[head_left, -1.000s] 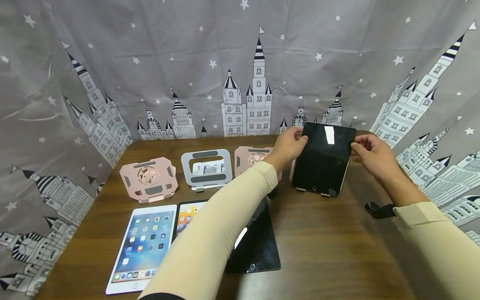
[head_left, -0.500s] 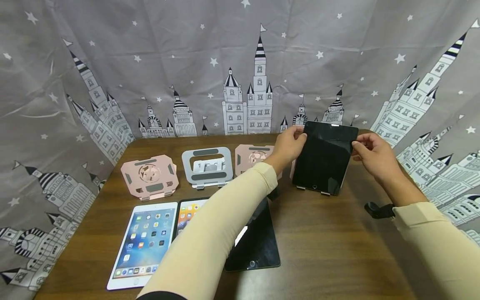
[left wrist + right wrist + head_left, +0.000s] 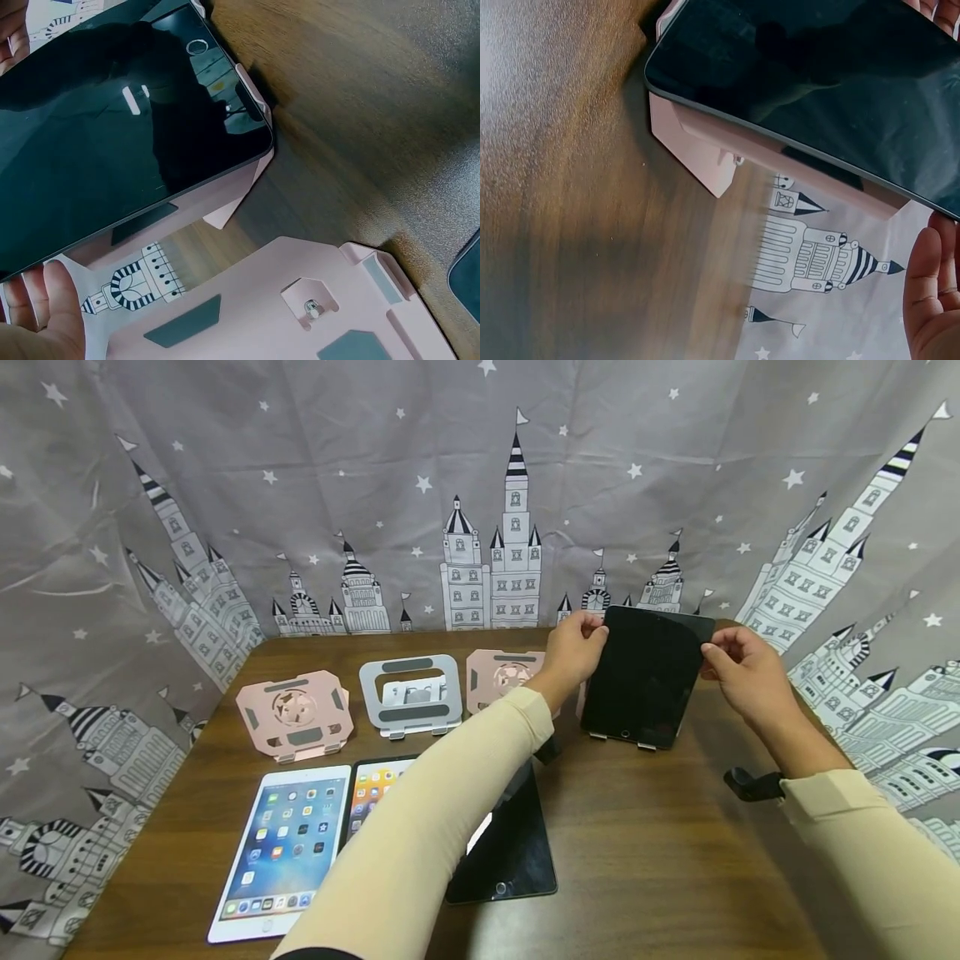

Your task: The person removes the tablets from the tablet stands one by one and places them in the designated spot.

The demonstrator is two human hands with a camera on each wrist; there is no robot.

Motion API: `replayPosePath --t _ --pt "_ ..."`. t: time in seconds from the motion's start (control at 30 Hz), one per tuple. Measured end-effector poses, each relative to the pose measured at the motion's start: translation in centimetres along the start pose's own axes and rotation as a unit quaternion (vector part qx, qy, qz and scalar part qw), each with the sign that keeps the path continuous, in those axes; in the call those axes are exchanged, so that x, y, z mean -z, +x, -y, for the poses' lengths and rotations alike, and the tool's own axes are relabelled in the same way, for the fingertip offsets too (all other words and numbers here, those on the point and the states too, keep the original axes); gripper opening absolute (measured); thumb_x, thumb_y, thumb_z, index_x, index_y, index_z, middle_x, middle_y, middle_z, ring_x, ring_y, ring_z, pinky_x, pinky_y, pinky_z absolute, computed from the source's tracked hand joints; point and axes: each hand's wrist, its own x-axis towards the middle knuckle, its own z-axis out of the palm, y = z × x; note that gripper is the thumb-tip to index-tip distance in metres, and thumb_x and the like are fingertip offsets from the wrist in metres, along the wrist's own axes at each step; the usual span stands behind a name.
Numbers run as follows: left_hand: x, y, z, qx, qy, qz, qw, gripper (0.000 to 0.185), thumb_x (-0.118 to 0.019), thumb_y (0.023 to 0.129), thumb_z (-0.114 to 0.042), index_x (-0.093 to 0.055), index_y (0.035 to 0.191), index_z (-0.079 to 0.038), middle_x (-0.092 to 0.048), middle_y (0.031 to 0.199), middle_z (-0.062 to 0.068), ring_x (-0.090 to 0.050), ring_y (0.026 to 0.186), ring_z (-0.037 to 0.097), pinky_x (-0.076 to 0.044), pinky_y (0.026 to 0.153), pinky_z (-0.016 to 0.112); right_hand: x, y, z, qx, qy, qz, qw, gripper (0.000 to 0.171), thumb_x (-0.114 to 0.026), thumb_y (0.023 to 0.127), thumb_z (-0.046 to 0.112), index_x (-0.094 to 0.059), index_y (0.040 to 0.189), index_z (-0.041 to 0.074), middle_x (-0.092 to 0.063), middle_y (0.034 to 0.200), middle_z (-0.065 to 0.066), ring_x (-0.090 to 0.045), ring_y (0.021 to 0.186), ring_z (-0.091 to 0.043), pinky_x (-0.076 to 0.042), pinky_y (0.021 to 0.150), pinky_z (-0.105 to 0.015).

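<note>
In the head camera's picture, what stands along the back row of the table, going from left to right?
Pink stand → grey stand → second pink stand → left hand → dark tablet propped on a stand → right hand.

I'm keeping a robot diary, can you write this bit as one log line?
left hand: holds black tablet top-left edge | right hand: holds its top-right edge | tablet: propped on pink stand | screen: dark

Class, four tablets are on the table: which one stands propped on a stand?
The dark-screened tablet far right, held by both hands; the other three lie flat in front.
</note>
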Motion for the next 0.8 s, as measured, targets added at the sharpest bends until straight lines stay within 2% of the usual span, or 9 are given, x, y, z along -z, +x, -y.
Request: replayPosePath --t 0.13,0.3,0.43,0.53,0.7,0.8 --pt "0.1 -0.1 0.1 -0.002 -0.002 0.004 1.0 0.014 -0.059 0.101 -0.022 -0.066 0.108 -0.012 -0.06 0.095 -0.004 -0.054 0.087 0.01 -0.045 0.076 0.02 -0.1 -0.2 0.1 0.002 0.014 -0.012 1.0 0.014 -0.052 0.103 0.012 -0.051 0.107 -0.001 -0.058 0.083 0.009 -0.062 0.069 0.0 -0.053 0.063 -0.013" --pt "0.4 -0.5 0.2 -0.007 -0.02 0.006 0.9998 0.014 -0.061 0.1 -0.021 -0.065 0.109 -0.011 -0.061 0.097 -0.003 -0.055 0.09 0.01 -0.046 0.078 0.02 -0.3 -0.4 0.3 0.003 0.041 -0.02 0.999 0.003 -0.052 0.102 0.008 -0.053 0.103 0.005 -0.057 0.084 0.009 -0.062 0.069 0.0 -0.053 0.063 -0.013" --pt "0.8 -1.0 0.5 -0.019 -0.028 0.004 0.9994 0.014 -0.061 0.1 -0.021 -0.066 0.109 -0.01 -0.063 0.099 -0.001 -0.057 0.092 0.011 -0.046 0.08 0.021 -0.4 -0.6 0.8 0.005 0.034 -0.024 0.999 0.003 -0.052 0.102 0.008 -0.053 0.101 0.011 -0.057 0.085 0.009 -0.062 0.069 0.0 -0.053 0.063 -0.013" --pt "1.2 -1.3 0.6 -0.028 -0.032 0.003 0.9991 0.014 -0.062 0.1 -0.021 -0.066 0.108 -0.01 -0.064 0.1 -0.001 -0.058 0.094 0.012 -0.047 0.081 0.021 -0.4 -0.7 1.1 0.009 0.028 -0.026 0.999 0.003 -0.053 0.102 0.01 -0.054 0.1 0.008 -0.058 0.084 0.01 -0.062 0.068 0.001 -0.053 0.063 -0.013" --pt "1.6 -1.8 0.5 -0.034 -0.038 0.01 0.9987 0.012 -0.062 0.1 -0.021 -0.065 0.106 -0.011 -0.064 0.101 -0.001 -0.059 0.096 0.012 -0.048 0.082 0.022 -0.4 -0.9 1.8 0.01 0.037 -0.029 0.999 0.013 -0.054 0.101 0.01 -0.053 0.102 -0.003 -0.059 0.083 0.011 -0.062 0.068 0.002 -0.053 0.063 -0.013" --pt "1.9 -2.1 0.4 -0.036 -0.041 0.013 0.9984 0.011 -0.061 0.1 -0.02 -0.064 0.105 -0.011 -0.063 0.101 -0.001 -0.059 0.097 0.012 -0.048 0.082 0.023 -0.4 -1.0 2.1 0.01 0.044 -0.031 0.999 0.015 -0.055 0.101 0.009 -0.054 0.102 -0.005 -0.06 0.082 0.012 -0.062 0.067 0.001 -0.053 0.062 -0.013"
